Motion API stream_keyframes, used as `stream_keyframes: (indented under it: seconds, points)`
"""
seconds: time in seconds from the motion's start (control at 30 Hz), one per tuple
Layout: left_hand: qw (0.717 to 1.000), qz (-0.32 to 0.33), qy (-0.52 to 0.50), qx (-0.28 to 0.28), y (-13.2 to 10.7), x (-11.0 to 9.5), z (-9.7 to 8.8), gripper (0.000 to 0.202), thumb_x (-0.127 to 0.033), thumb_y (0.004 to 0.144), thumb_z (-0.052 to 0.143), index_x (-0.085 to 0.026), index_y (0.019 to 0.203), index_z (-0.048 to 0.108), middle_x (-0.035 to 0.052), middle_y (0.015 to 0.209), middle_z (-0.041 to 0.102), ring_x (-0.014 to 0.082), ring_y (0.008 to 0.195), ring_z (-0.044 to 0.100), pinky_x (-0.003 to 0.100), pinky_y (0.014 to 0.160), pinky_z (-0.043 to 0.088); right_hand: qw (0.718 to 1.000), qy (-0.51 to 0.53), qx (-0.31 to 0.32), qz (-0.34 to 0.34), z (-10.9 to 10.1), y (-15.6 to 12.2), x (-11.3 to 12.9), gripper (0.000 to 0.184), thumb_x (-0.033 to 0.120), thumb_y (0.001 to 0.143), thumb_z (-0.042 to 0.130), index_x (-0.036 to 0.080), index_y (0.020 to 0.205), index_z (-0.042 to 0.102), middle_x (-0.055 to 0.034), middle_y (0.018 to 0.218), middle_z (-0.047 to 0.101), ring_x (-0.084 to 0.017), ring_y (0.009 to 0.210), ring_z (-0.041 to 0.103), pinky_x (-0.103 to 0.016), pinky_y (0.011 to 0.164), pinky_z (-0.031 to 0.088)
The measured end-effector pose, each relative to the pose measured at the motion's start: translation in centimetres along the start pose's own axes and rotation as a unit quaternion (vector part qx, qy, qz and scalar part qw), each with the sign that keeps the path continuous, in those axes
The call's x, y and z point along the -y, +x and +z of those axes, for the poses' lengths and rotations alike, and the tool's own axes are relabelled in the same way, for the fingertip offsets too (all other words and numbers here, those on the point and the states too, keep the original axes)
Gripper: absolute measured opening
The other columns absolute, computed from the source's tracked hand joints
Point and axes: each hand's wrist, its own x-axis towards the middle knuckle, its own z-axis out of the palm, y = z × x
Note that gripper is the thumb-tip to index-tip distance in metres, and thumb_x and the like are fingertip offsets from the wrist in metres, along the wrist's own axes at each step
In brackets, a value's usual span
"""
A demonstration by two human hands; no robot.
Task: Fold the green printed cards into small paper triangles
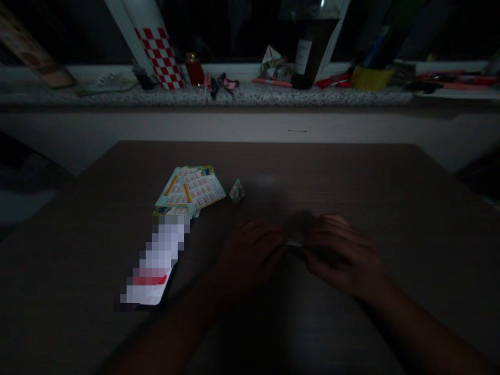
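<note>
Left hand (253,252) and right hand (344,255) pinch a pale strip (294,243), probably paper, between them; left of both lie printed cards (199,190) and a lit smartphone (158,263).

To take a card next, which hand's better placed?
Likely the left hand: it is nearer the printed cards, the right hand being farther across. Both seem to hold a small pale piece, so the left may need freeing.

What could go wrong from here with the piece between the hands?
The small pale piece sits in shadow between the left hand and right hand, so a slip could go unnoticed. The left forearm lies near the phone and might nudge it. The folded paper, just beyond the left hand, could get knocked.
</note>
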Motion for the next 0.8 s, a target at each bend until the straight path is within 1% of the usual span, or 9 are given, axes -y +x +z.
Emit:
stream_keyframes:
  seconds: [0.07, 0.13, 0.27, 0.4, 0.5, 0.57, 0.63, 0.73, 0.8]
  points:
    - [0.998, -0.051, -0.042, 0.024, -0.2, 0.1, 0.3, 0.013, -0.02, 0.089, 0.054, -0.016, 0.095, 0.066, 0.0048, 0.088, 0.072, 0.017, 0.082, 0.065, 0.031, 0.076, 0.05, 0.998, 0.041, -0.006, 0.039, 0.3, -0.2, -0.2, 0.02, 0.011, 0.075, 0.068, 0.022, 0.091, 0.063, -0.0025, 0.076, 0.069, -0.019, 0.069, 0.065, -0.038, 0.069, 0.052]
    - [0.989, -0.114, -0.082, 0.038, -0.2, 0.1, 0.4, 0.015, -0.023, 0.09, 0.054, -0.017, 0.093, 0.068, 0.0033, 0.083, 0.072, 0.016, 0.075, 0.066, 0.028, 0.07, 0.05, 0.995, 0.06, -0.014, 0.077, 0.6, -0.5, -0.3, 0.018, 0.013, 0.075, 0.069, 0.021, 0.091, 0.063, -0.0031, 0.077, 0.07, -0.018, 0.07, 0.065, -0.035, 0.066, 0.052]
    - [0.962, -0.22, -0.159, 0.031, -0.2, -0.4, 0.6, 0.014, -0.026, 0.086, 0.06, -0.02, 0.093, 0.071, 0.0001, 0.083, 0.075, 0.0148, 0.072, 0.067, 0.025, 0.068, 0.05, 0.987, 0.061, -0.029, 0.149, 1.3, -0.8, -0.3, 0.008, 0.019, 0.077, 0.07, 0.02, 0.083, 0.066, -0.0016, 0.072, 0.071, -0.016, 0.062, 0.066, -0.029, 0.059, 0.052]
    - [0.934, -0.289, -0.209, 0.028, 0.0, -0.8, 0.7, 0.014, -0.027, 0.079, 0.068, -0.021, 0.09, 0.073, -0.001, 0.078, 0.075, 0.0152, 0.07, 0.067, 0.023, 0.063, 0.049, 0.976, 0.067, -0.027, 0.206, 1.7, -1.0, 0.0, 0.004, 0.022, 0.076, 0.07, 0.019, 0.078, 0.068, -0.0001, 0.066, 0.07, -0.014, 0.054, 0.064, -0.024, 0.05, 0.05]
    - [0.918, -0.321, -0.229, 0.036, 0.2, -0.8, 0.6, 0.014, -0.027, 0.077, 0.068, -0.02, 0.088, 0.073, -0.0008, 0.073, 0.073, 0.0147, 0.065, 0.064, 0.022, 0.057, 0.045, 0.97, 0.085, -0.029, 0.227, 1.8, -1.1, 0.1, 0.005, 0.023, 0.076, 0.07, 0.02, 0.08, 0.068, -0.0002, 0.068, 0.07, -0.014, 0.056, 0.065, -0.022, 0.05, 0.051]
    - [0.914, -0.326, -0.237, 0.05, 0.2, -0.8, 0.6, 0.013, -0.026, 0.076, 0.068, -0.019, 0.085, 0.074, -0.0009, 0.07, 0.072, 0.0136, 0.061, 0.062, 0.021, 0.054, 0.043, 0.968, 0.099, -0.024, 0.231, 1.8, -1.1, 0.1, 0.008, 0.023, 0.077, 0.07, 0.02, 0.083, 0.069, 0.0, 0.067, 0.07, -0.013, 0.056, 0.065, -0.022, 0.05, 0.051]
    - [0.912, -0.323, -0.247, 0.062, 0.1, -0.6, 0.6, 0.012, -0.025, 0.076, 0.068, -0.019, 0.084, 0.074, -0.0013, 0.069, 0.071, 0.0131, 0.061, 0.062, 0.021, 0.053, 0.042, 0.965, 0.115, -0.012, 0.235, 1.8, -1.1, 0.0, 0.006, 0.024, 0.078, 0.069, 0.019, 0.082, 0.069, 0.0001, 0.066, 0.07, -0.013, 0.056, 0.064, -0.021, 0.05, 0.051]
    - [0.902, -0.333, -0.268, 0.053, 0.0, -0.4, 0.6, 0.015, -0.024, 0.073, 0.071, -0.019, 0.087, 0.073, -0.0007, 0.075, 0.072, 0.014, 0.067, 0.064, 0.022, 0.057, 0.046, 0.958, 0.142, -0.004, 0.251, 1.9, -1.1, 0.0, 0.004, 0.022, 0.079, 0.068, 0.019, 0.077, 0.069, -0.0001, 0.065, 0.07, -0.013, 0.056, 0.064, -0.021, 0.051, 0.052]
    - [0.887, -0.356, -0.291, 0.031, -0.1, -0.2, 0.5, 0.023, -0.023, 0.068, 0.075, -0.018, 0.09, 0.071, 0.0007, 0.078, 0.072, 0.0151, 0.068, 0.065, 0.022, 0.058, 0.048, 0.949, 0.16, -0.013, 0.272, 1.8, -1.1, 0.1, 0.005, 0.022, 0.078, 0.069, 0.018, 0.075, 0.068, 0.0001, 0.063, 0.069, -0.012, 0.054, 0.063, -0.021, 0.05, 0.051]
